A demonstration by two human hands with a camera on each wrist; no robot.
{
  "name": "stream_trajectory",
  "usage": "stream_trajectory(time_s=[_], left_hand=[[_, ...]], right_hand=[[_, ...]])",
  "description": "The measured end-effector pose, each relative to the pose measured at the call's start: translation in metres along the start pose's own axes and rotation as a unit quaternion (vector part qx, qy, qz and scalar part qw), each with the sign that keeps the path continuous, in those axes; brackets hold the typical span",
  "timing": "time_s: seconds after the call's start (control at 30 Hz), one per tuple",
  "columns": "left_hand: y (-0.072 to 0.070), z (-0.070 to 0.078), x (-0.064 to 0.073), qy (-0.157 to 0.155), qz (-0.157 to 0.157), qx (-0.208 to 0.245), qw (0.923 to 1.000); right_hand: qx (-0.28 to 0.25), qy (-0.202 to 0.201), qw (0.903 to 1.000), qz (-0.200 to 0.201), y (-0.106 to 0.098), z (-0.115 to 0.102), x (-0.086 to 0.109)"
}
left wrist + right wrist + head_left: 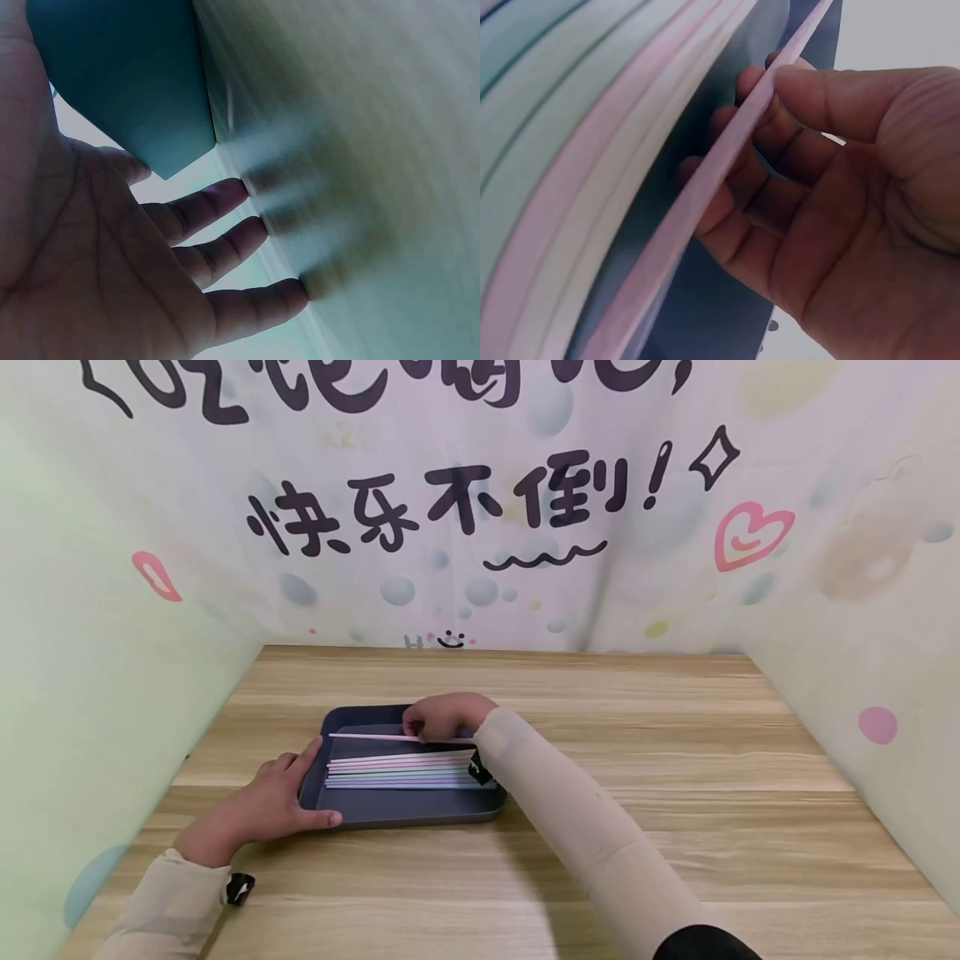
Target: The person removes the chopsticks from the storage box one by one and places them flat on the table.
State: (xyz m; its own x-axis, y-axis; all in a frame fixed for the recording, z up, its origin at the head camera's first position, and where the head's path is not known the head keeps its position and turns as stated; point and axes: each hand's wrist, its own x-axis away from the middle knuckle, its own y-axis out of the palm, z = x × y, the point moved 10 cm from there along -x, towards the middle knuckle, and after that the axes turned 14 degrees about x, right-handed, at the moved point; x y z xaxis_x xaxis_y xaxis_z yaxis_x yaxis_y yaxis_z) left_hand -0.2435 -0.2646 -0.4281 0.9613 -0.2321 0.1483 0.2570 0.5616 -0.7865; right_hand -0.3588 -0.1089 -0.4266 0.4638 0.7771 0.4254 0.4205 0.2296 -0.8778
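A dark blue-grey tray [420, 812] lies on the table, with a row of pastel chopsticks [397, 772] side by side in its middle. Behind that row, my right hand [446, 717] pinches a single pink chopstick [367, 737] between thumb and fingers. In the right wrist view this pink chopstick [697, 191] slants past the fingertips, apart from the others [592, 172]. My left hand [270, 797] is at the tray's left end, thumb along the front side and fingers spread by the left rim. Its fingertips [289, 295] touch the table beside the tray's outer wall [142, 82].
The wood-grain table [675, 752] extends to the right of the tray and behind it. A printed cloth [465, 585] with writing hangs at the back edge, and pale walls [112, 652] stand on both sides. My right forearm [585, 810] crosses over the tray's right end.
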Motion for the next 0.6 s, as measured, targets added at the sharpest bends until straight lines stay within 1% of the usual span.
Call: stream_trajectory(time_s=[0.17,0.4,0.5,0.6], left_hand=[[-0.001,0.001,0.0,-0.004,-0.001,-0.002,1.0],[0.0,0.0,-0.001,-0.007,0.002,-0.001,1.0],[-0.001,0.0,-0.001,-0.002,0.002,-0.004,1.0],[-0.002,0.001,0.0,0.003,0.002,-0.007,1.0]], right_hand=[[-0.015,-0.015,0.9997,0.011,-0.01,-0.004,0.004],[-0.074,-0.041,0.9962,0.018,-0.024,-0.011,0.013],[-0.099,-0.047,0.9939,0.015,-0.03,-0.013,0.018],[-0.109,-0.054,0.9925,0.012,-0.033,-0.015,0.024]])
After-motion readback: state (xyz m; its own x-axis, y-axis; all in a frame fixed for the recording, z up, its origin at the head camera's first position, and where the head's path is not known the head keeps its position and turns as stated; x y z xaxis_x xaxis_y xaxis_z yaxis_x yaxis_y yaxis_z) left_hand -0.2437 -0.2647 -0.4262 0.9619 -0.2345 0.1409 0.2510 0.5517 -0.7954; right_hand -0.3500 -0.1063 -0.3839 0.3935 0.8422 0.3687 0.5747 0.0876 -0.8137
